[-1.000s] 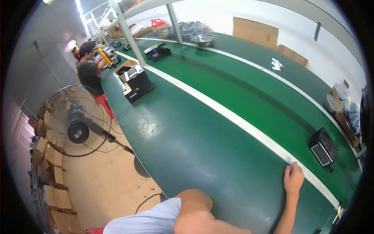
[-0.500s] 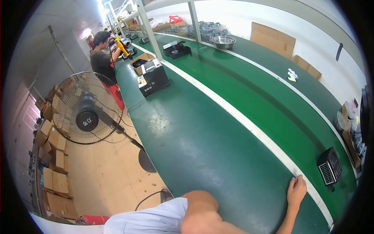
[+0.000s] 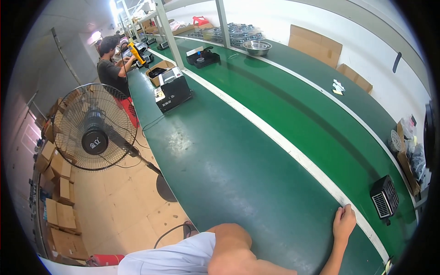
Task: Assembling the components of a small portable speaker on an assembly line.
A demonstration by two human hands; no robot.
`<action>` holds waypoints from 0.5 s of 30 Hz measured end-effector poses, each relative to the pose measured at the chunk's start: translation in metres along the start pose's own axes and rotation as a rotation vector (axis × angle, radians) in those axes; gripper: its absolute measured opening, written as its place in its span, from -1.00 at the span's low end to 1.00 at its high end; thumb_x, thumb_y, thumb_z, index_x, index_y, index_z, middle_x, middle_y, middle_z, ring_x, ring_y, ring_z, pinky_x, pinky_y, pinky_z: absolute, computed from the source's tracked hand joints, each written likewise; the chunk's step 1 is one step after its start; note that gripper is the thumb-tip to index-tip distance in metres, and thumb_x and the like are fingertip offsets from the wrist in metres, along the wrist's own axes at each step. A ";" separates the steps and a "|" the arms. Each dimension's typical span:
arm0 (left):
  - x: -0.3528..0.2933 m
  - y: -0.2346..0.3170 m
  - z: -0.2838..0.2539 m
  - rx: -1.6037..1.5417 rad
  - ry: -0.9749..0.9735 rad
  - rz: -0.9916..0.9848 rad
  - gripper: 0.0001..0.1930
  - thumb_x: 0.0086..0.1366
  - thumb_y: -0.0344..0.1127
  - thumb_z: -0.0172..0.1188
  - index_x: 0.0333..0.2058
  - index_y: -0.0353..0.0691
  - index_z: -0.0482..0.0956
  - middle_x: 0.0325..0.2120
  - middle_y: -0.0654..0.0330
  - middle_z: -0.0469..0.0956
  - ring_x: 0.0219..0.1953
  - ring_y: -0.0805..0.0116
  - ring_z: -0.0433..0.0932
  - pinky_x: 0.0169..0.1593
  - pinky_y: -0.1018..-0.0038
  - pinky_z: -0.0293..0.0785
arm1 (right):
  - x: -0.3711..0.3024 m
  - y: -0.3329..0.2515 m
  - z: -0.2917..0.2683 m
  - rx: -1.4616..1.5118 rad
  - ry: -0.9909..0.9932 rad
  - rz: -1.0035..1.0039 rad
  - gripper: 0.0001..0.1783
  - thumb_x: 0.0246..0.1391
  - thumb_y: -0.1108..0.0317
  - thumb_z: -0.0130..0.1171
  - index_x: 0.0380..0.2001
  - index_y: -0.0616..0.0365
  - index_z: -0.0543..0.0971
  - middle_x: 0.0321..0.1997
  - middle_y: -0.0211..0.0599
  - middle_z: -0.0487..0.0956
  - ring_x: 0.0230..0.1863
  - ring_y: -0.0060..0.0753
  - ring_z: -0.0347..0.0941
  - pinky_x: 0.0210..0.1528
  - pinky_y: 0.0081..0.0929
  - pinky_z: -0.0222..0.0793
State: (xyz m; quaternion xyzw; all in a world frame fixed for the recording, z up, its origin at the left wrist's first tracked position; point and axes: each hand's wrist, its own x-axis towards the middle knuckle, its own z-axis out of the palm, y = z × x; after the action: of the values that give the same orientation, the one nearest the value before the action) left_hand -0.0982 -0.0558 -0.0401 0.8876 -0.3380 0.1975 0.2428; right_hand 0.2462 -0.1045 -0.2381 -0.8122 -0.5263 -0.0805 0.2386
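My right hand (image 3: 344,222) rests at the lower right, against the inner edge of the white rail (image 3: 316,181) beside the green belt. Its fingers are curled in, and I see nothing held in them. To the right of it, a black box-shaped device (image 3: 384,197) with a pale grille on one side and slots on top sits on the belt (image 3: 293,117). My left hand is out of the picture. Along the lower edge show light grey cloth (image 3: 172,254) and a bent bare limb of mine.
A standing fan (image 3: 95,137) is left of the worktable (image 3: 215,178). On the table stands a black machine (image 3: 173,89), near an open carton. Farther back a co-worker (image 3: 112,64) handles a yellow tool (image 3: 136,54). Metal bowls (image 3: 256,47) stand across the belt; cartons (image 3: 64,215) line the floor.
The whole scene has shifted slightly left in the picture as my head turned. My right hand stays by the rail with its fingers curled. The device on the belt looks unmoved.
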 end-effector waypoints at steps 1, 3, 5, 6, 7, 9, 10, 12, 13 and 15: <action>0.000 -0.001 -0.001 0.000 0.000 0.001 -0.58 0.12 0.04 0.09 -0.31 -0.26 0.53 -0.31 0.11 0.45 -0.21 0.15 0.44 -0.09 0.23 0.29 | 0.000 0.001 0.000 -0.001 0.001 0.000 -0.78 0.13 0.43 0.17 -0.49 0.22 0.36 -0.57 -0.09 0.42 -0.46 0.02 0.38 -0.38 -0.05 0.26; 0.002 -0.001 -0.004 -0.005 -0.089 0.001 -0.57 0.11 0.04 0.10 -0.29 -0.27 0.52 -0.31 0.11 0.44 -0.20 0.14 0.44 -0.10 0.23 0.28 | -0.001 0.002 0.001 -0.002 -0.002 0.001 -0.78 0.13 0.43 0.18 -0.49 0.22 0.36 -0.57 -0.09 0.42 -0.46 0.02 0.38 -0.38 -0.05 0.27; 0.002 0.000 -0.002 0.003 -0.063 0.003 -0.56 0.10 0.04 0.11 -0.29 -0.27 0.52 -0.31 0.11 0.44 -0.20 0.15 0.44 -0.10 0.24 0.28 | -0.001 0.002 0.001 -0.002 0.002 0.001 -0.78 0.14 0.42 0.18 -0.49 0.22 0.36 -0.57 -0.09 0.42 -0.46 0.02 0.39 -0.38 -0.05 0.27; 0.002 0.000 0.000 0.011 -0.037 0.005 -0.55 0.09 0.05 0.12 -0.29 -0.27 0.52 -0.31 0.11 0.43 -0.20 0.15 0.44 -0.11 0.25 0.27 | -0.001 0.001 0.001 0.000 0.006 -0.001 -0.78 0.14 0.42 0.18 -0.49 0.22 0.36 -0.57 -0.09 0.42 -0.46 0.03 0.39 -0.38 -0.05 0.27; 0.002 0.001 0.006 0.012 -0.037 0.005 -0.55 0.09 0.05 0.12 -0.29 -0.27 0.52 -0.31 0.11 0.43 -0.20 0.15 0.44 -0.11 0.25 0.27 | -0.001 0.002 0.001 -0.001 0.006 -0.002 -0.78 0.14 0.42 0.18 -0.49 0.22 0.36 -0.57 -0.09 0.42 -0.46 0.03 0.39 -0.38 -0.05 0.27; 0.005 0.002 0.012 0.126 -0.061 -0.011 -0.55 0.07 0.05 0.13 -0.28 -0.25 0.52 -0.30 0.14 0.43 -0.20 0.18 0.43 -0.11 0.26 0.26 | -0.002 0.003 0.000 -0.007 0.001 0.003 -0.78 0.14 0.42 0.18 -0.49 0.22 0.36 -0.56 -0.09 0.42 -0.46 0.02 0.39 -0.38 -0.06 0.27; 0.005 0.001 0.008 0.125 -0.060 -0.010 -0.55 0.07 0.05 0.13 -0.28 -0.25 0.52 -0.30 0.14 0.43 -0.20 0.18 0.43 -0.11 0.26 0.26 | -0.002 0.003 0.000 -0.008 0.000 0.003 -0.78 0.14 0.42 0.18 -0.49 0.22 0.36 -0.56 -0.09 0.42 -0.46 0.02 0.39 -0.38 -0.06 0.27; 0.006 0.000 -0.005 0.041 -0.142 -0.007 -0.56 0.06 0.06 0.14 -0.28 -0.23 0.52 -0.29 0.16 0.43 -0.19 0.20 0.43 -0.11 0.27 0.26 | -0.002 0.003 0.001 -0.005 -0.007 0.002 -0.79 0.15 0.42 0.18 -0.48 0.21 0.36 -0.56 -0.10 0.42 -0.46 0.02 0.39 -0.39 -0.06 0.27; 0.006 0.000 -0.006 0.040 -0.142 -0.009 -0.56 0.06 0.06 0.14 -0.28 -0.23 0.52 -0.29 0.16 0.43 -0.19 0.20 0.43 -0.11 0.27 0.26 | -0.002 0.003 0.002 -0.003 -0.009 0.002 -0.79 0.15 0.42 0.18 -0.48 0.21 0.36 -0.56 -0.10 0.42 -0.46 0.02 0.39 -0.39 -0.06 0.27; 0.006 0.001 -0.007 0.047 -0.161 -0.003 -0.55 0.05 0.06 0.14 -0.26 -0.22 0.52 -0.29 0.17 0.43 -0.19 0.21 0.43 -0.11 0.28 0.26 | -0.002 0.003 0.001 -0.008 -0.001 -0.013 -0.79 0.15 0.42 0.18 -0.47 0.21 0.36 -0.56 -0.10 0.42 -0.46 0.02 0.39 -0.39 -0.06 0.27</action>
State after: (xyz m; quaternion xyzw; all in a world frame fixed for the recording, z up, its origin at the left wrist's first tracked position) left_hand -0.0956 -0.0556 -0.0314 0.9066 -0.3505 0.1329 0.1939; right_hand 0.2479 -0.1064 -0.2408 -0.8096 -0.5315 -0.0838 0.2344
